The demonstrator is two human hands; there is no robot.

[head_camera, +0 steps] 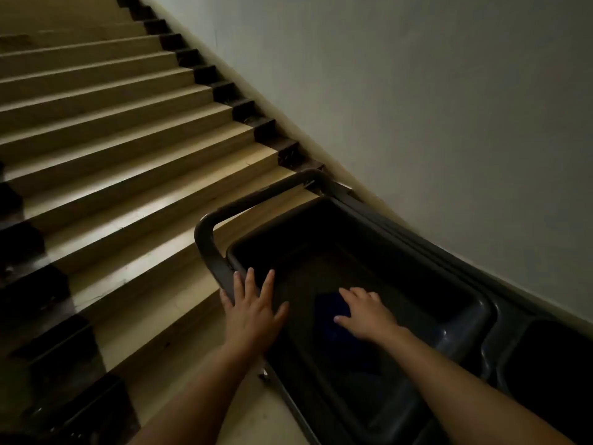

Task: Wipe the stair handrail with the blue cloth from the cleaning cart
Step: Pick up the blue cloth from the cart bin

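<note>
A dark cleaning cart [475, 319] stands at the foot of the stairs against the right wall. Its grey push handle [205, 226] faces the steps. In the cart's deep tub lies a dark blue cloth [330, 308], dim and partly covered. My right hand [365, 311] reaches into the tub with its fingers spread on the cloth's right side, touching it; no grip shows. My left hand [253, 308] hovers open over the tub's left rim, fingers apart, holding nothing. No handrail is in view.
A tan staircase [122, 130] climbs up and to the left, with dark side trim along the pale wall [417, 91]. A dark stepped edge [41, 316] borders the stairs at the lower left. A second cart compartment [552, 364] sits at the right.
</note>
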